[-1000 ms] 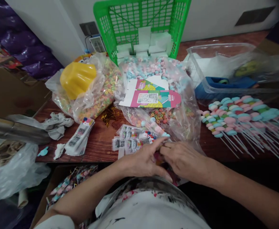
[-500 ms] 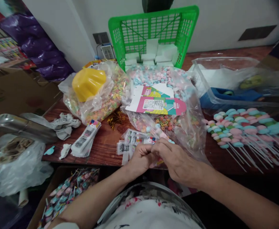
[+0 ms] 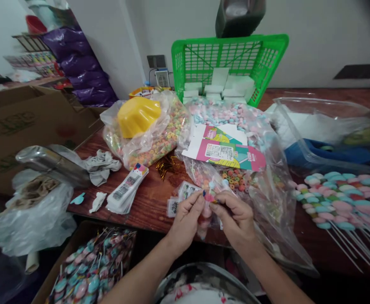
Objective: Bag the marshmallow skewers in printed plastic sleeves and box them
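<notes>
The left hand (image 3: 185,216) and right hand (image 3: 238,216), equally near, pinch their fingers narrowly at the far end of a clear-wrapped pink candy (image 3: 205,212), its long axis running roughly 12 to 6 o'clock. It lies at 3 o'clock from the left fingers, 9 from the right; farther, toward 11, printed sachets (image 3: 186,190) rest on the surface (image 3: 153,204).

In front of a green basket (image 3: 197,41), a person's left hand (image 3: 185,217) and right hand (image 3: 237,213) pinch the top of a small clear packet (image 3: 205,211). Nearer the basket, printed cardboard (image 3: 224,154) lies on a bag of pink and blue sweets (image 3: 216,109). To the basket's left, 1 yellow bowl (image 3: 139,117) rests on a bag of candy rings (image 3: 159,145); to its front right, marshmallow sticks (image 3: 346,204) lie heaped.
</notes>
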`<state>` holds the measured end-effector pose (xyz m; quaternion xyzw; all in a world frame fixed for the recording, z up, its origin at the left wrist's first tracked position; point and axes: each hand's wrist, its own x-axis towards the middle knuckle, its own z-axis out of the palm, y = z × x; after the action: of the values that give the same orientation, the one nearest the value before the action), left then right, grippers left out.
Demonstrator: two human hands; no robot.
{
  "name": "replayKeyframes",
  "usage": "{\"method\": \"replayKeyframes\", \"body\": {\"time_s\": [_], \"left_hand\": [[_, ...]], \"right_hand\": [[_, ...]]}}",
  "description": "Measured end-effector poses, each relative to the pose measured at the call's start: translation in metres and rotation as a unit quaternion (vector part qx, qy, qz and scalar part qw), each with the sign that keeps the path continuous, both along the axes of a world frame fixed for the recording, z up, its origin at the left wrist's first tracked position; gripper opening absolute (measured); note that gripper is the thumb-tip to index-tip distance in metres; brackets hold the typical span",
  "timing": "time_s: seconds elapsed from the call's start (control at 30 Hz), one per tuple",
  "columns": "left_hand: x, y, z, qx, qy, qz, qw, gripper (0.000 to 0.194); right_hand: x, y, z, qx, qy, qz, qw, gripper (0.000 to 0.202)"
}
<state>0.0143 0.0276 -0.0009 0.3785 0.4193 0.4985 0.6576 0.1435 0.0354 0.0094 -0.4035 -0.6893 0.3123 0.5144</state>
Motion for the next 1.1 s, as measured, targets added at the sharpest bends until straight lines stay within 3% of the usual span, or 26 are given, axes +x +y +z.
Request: {"method": "replayKeyframes", "body": {"time_s": [0.13,0.33,0.4,0.53,0.6,0.67,0.73,0.83,0.9,0.93,1.0,1.1], "left_hand": [[-0.016,-0.003,-0.002,-0.043,-0.052,-0.107,0.992,0.040],[-0.028,-0.002,0.005,-0.055,-0.071,-0.160,0.983,0.039],[-0.032,0.001,0.007,-0.064,-0.058,-0.186,0.979,0.039],[-0.038,0.008,0.011,-0.075,-0.026,-0.189,0.979,0.038],[-0.038,0.010,0.012,-0.088,-0.037,-0.163,0.982,0.040],[-0.039,0.009,0.010,-0.102,-0.053,-0.157,0.981,0.043],[-0.040,0.007,0.005,-0.120,-0.067,-0.194,0.971,0.046],[-0.046,0.001,-0.004,-0.154,-0.079,-0.279,0.945,0.046],[-0.053,-0.003,-0.008,-0.165,-0.073,-0.335,0.925,0.047],[-0.057,-0.005,-0.008,-0.150,-0.053,-0.365,0.917,0.047],[-0.066,-0.010,-0.003,-0.057,0.076,-0.403,0.910,0.044],[-0.075,-0.020,0.009,0.113,0.343,-0.344,0.867,0.024]], "right_hand": [[-0.004,0.007,-0.006,0.070,-0.005,-0.005,0.998,0.013],[-0.008,0.005,-0.012,0.182,-0.047,-0.045,0.981,0.023],[-0.010,0.006,-0.012,0.164,-0.040,-0.033,0.985,0.019],[-0.005,0.013,-0.006,0.027,0.002,-0.007,1.000,0.013],[0.004,0.017,0.000,0.071,-0.042,-0.026,0.996,0.011],[0.015,0.021,0.007,0.196,-0.155,-0.005,0.968,0.028],[0.024,0.023,0.013,0.304,-0.284,0.074,0.906,0.037],[0.028,0.024,0.014,0.364,-0.378,0.180,0.832,0.034],[0.023,0.021,0.009,0.373,-0.366,0.221,0.824,0.028],[0.019,0.019,0.006,0.367,-0.350,0.229,0.831,0.025],[0.009,0.015,-0.004,0.323,-0.323,0.230,0.859,0.022],[-0.005,0.012,-0.021,0.161,-0.313,0.238,0.905,0.026]]}}
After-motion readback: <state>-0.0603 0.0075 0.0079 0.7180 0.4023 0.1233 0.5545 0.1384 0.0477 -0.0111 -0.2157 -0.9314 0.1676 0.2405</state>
